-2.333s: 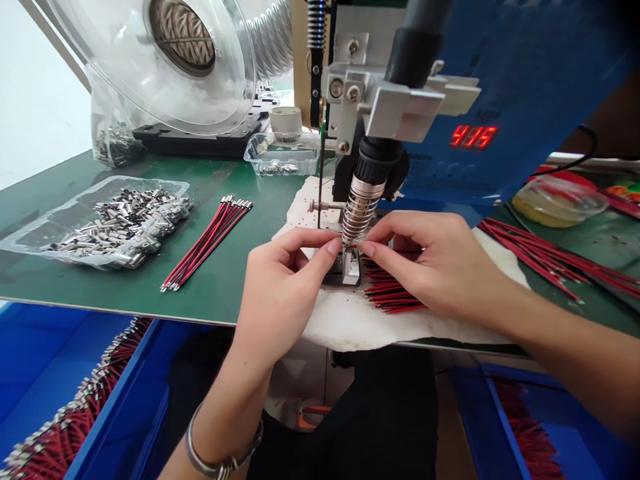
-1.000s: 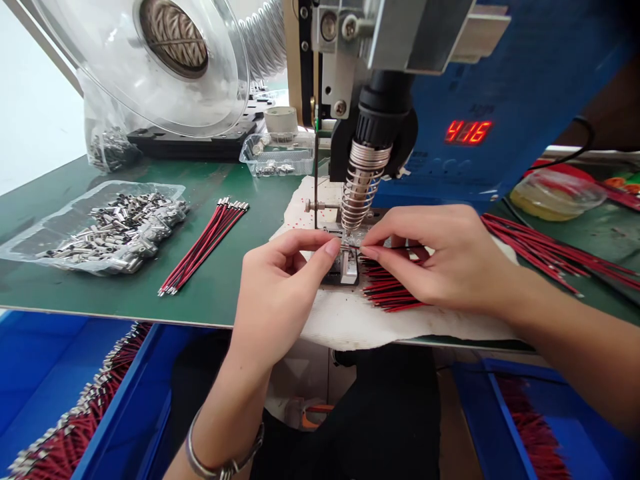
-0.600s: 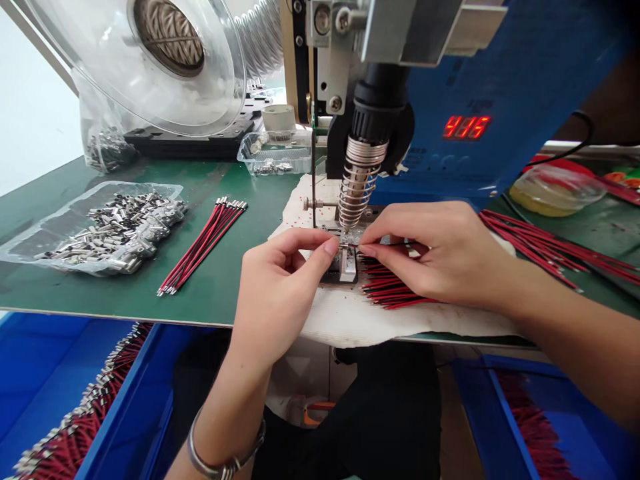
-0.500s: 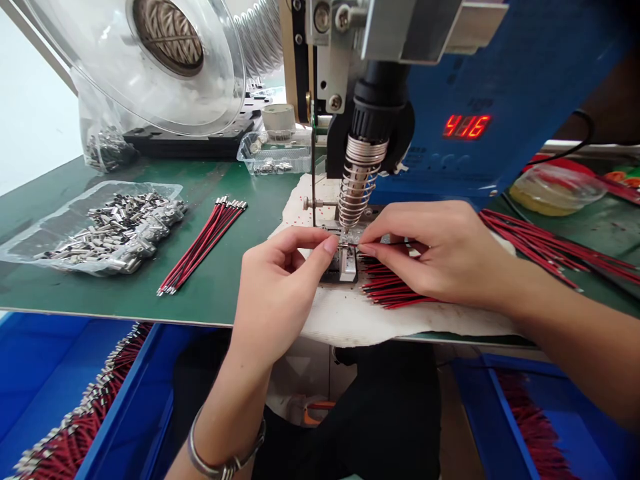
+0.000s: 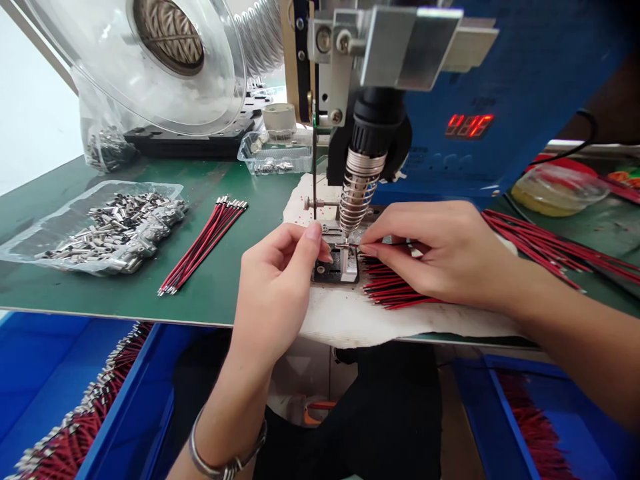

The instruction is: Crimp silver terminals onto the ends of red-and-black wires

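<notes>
My right hand (image 5: 435,253) pinches a thin wire (image 5: 400,244), its dark length showing by the fingers, at the small metal jig (image 5: 349,267). A small metal connector (image 5: 343,246) lies across the jig top, at the wire's end. The tip of the spring-wrapped soldering iron (image 5: 357,183) is down at that connector. Left of the jig, my left hand (image 5: 275,287) has thumb and fingers closed together, just apart from the connector; what they hold, if anything, is hidden. Under my right hand lie several red and black wires (image 5: 390,283) on a white cloth (image 5: 340,317).
A clear tray (image 5: 30,247) of loose metal connectors and a wire bundle (image 5: 203,247) lie to the left. The blue machine (image 5: 450,167) with a red display stands behind. More wires (image 5: 540,250) lie right. Blue bins (image 5: 130,407) with finished-looking wires sit below the table edge.
The soldering iron and its bracket have come down slightly to the connector. My left fingers have drawn back left from the connector. My right hand has stayed nearly still.
</notes>
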